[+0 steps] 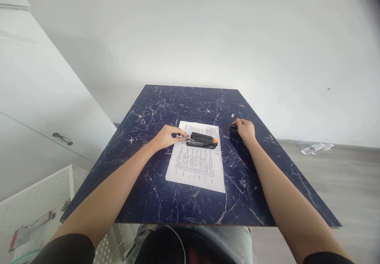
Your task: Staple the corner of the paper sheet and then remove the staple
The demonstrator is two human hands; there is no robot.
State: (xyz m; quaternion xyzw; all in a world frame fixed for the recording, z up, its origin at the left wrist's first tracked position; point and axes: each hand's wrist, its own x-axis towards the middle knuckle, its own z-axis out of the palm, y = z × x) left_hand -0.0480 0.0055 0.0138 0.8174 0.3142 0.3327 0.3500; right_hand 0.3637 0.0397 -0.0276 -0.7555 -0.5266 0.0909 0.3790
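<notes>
A black stapler [202, 140] with an orange patch at its right end lies across a printed sheet of paper [196, 165]. My left hand [168, 136] comes in from the left, thumb and fingers pinched at the stapler's metal-looking left end. Out to the right of the paper, my right hand [245, 129] rests low at the tabletop, its fingers curled and the fingertips close together. Whether anything small and dark sits at those fingertips I cannot make out. A tiny pale piece [232, 115] lies just beyond them.
The dark blue marbled table [178, 101] carries all this, with a white wall behind it. A white cabinet [44, 97] stands at left, above a white perforated rack [35, 188] holding packets. On the floor at right lies a clear plastic item [317, 149].
</notes>
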